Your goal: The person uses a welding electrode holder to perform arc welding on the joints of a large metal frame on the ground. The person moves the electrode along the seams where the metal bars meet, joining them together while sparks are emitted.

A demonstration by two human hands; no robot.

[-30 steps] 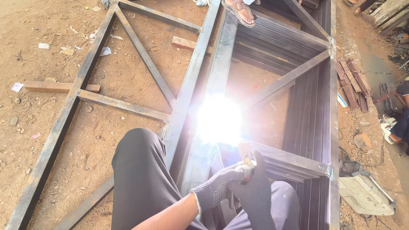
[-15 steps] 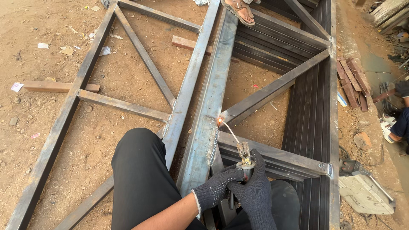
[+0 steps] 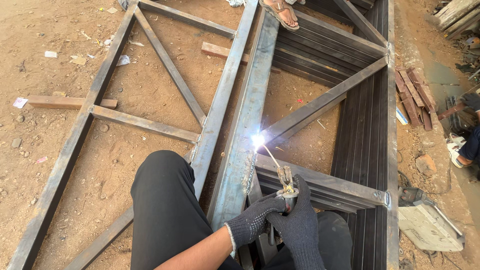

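Here, both gloved hands wrapped round electrode holder (image 3: 286,184), low centre of view. Left hand (image 3: 252,224) curled against it from the left, right hand (image 3: 299,226) clasped from the right, fingers closed. Welding rod (image 3: 271,155) slants up-left from holder; tip touching bright arc (image 3: 257,140) at joint where diagonal bar (image 3: 320,107) meets central steel beam (image 3: 247,125) (glare hides the seam itself). Steel frame (image 3: 75,150) lies flat on sandy ground (image 3: 45,150). Sandalled foot (image 3: 280,11) on beam, far end.

wooden plank (image 3: 72,102), rusty bars (image 3: 414,95), sandalled foot (image 3: 280,12)
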